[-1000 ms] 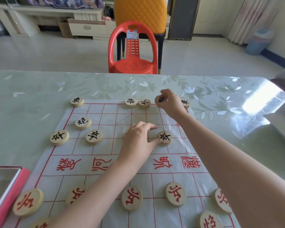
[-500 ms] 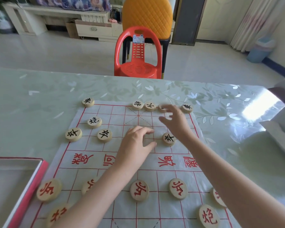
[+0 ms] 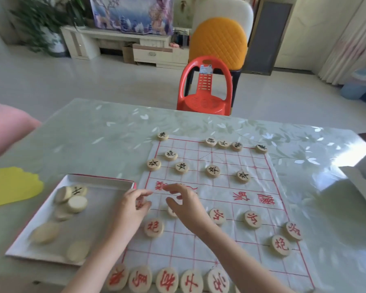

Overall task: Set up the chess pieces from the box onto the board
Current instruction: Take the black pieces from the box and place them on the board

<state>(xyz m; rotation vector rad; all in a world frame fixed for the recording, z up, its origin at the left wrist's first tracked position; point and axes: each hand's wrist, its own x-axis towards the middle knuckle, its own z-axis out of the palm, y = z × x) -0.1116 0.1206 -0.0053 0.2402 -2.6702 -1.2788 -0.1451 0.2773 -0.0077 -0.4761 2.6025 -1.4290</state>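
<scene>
Green-clothed table point(image 3: 114, 134) carries your board point(image 3: 262, 187), mostly set; several pieces point(image 3: 76, 204) wait in the box point(image 3: 101, 181) at its left edge. Your left hand point(image 3: 131, 210) and right hand point(image 3: 186, 206) hover there, fingers apart, empty.

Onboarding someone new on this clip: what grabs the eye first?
Centre frame, the white board with red grid lines, carrying round wooden pieces marked in black on the far side and red on the near side. Both hands, left hand and right hand, hover empty over its near-left part, beside the open box with leftover pieces.
</scene>
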